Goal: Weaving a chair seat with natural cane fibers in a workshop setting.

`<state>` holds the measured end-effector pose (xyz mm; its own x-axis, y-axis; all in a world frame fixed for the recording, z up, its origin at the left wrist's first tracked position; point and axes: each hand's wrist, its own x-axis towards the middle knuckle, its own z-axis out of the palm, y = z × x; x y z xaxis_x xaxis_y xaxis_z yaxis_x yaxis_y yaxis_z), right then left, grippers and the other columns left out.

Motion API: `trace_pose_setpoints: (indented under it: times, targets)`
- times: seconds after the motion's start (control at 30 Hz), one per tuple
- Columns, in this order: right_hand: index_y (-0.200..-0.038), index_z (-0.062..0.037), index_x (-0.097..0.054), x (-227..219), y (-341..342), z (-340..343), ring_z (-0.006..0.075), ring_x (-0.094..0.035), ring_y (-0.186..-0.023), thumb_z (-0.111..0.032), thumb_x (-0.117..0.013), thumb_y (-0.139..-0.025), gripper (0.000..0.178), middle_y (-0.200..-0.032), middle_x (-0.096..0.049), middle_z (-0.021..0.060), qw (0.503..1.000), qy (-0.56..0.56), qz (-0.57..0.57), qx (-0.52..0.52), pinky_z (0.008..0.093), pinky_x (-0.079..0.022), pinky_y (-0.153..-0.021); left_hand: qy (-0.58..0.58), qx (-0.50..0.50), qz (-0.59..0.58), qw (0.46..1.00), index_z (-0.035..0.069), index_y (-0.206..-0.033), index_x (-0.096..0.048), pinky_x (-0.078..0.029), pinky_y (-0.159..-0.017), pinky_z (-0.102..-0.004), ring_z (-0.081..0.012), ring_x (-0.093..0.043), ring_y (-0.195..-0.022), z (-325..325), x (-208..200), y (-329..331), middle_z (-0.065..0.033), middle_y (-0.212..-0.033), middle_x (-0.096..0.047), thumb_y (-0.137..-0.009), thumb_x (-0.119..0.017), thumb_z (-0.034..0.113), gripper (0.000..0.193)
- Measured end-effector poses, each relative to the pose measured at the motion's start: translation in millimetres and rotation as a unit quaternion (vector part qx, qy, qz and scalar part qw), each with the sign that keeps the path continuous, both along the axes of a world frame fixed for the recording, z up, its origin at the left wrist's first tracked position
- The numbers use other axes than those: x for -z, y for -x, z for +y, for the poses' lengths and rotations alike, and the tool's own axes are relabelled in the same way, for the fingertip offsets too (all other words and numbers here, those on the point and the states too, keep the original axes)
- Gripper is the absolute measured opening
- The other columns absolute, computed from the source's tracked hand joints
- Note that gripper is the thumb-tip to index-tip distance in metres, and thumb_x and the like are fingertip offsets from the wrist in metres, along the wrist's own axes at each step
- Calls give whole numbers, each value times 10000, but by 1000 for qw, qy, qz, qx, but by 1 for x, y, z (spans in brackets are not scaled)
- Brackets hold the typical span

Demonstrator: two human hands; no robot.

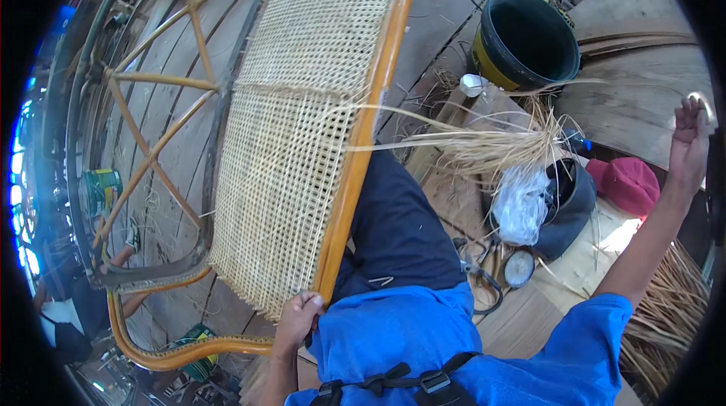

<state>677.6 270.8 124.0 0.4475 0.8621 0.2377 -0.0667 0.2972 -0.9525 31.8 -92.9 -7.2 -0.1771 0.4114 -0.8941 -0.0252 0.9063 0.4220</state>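
Nearest, the left hand [298, 317] is holding the lower right corner of the cane panel [291, 126], its fingers curling closely there. The panel is lying ahead of these fingers, at the person's left, partly covering the dark trousers [399, 224]. Its long axis is running away from the body, leaning a little to the right at the far end, and its wooden rail [352, 202] is following the same line.

A little farther, loose strands [484, 147] are coming out across the rail and spreading to the right, so they are lying crosswise to this axis. One thin strand [597, 80] is curving on toward the right hand [689, 125]. This hand is hanging in the air far to the right, well apart from the panel, its fingers pointing up; whether they are pinching the strand, I cannot tell. So the left hand is being the nearer one to the panel.

Below the strands, a clear bag [522, 206] is resting near a red cap [629, 184]. Beyond, a bucket [529, 35] is standing.
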Motion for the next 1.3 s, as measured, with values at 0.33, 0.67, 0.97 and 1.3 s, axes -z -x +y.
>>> trace_pose_setpoints:
  times: [0.33, 0.67, 0.97, 1.3]
  targets:
    - [-1087, 6, -599, 208, 3, 140, 236, -645, -952, -144, -473, -992, 218, -989, -660, 126, 977, 188, -18, -95, 364, -515, -843, 152, -53, -37, 986, 34, -742, -602, -409, -463, -221, -106, -525, -467, 28, -7, 6, -61, -591, -616, -935, -575, 237, 282]
    - [-1026, -32, -675, 445, 68, 210, 198, -631, -713, -150, -563, -931, 188, -833, -663, 76, 702, 496, -405, -311, 357, -495, -641, 217, 11, 59, 974, 41, -788, -607, -428, -437, -260, -131, -561, -494, 50, -14, 8, -45, -620, -612, -858, -697, 335, 315]
    - [-1162, -17, -582, 509, 73, 231, 232, -599, -764, -173, -568, -936, 275, -926, -646, 114, 664, 361, -584, -296, 388, -488, -682, 276, 22, -173, 945, 39, -804, -715, -430, -473, -259, -97, -544, -484, 95, 8, 14, -36, -613, -655, -955, -552, 405, 428]
    - [-1264, 28, -516, 378, 102, 280, 259, -556, -715, -205, -594, -942, 405, -867, -635, 139, 864, 370, -193, -281, 406, -472, -647, 70, -17, -191, 979, 28, -816, -644, -398, -426, -243, -73, -486, -424, 90, 22, 3, -29, -615, -637, -950, -565, 375, 380]
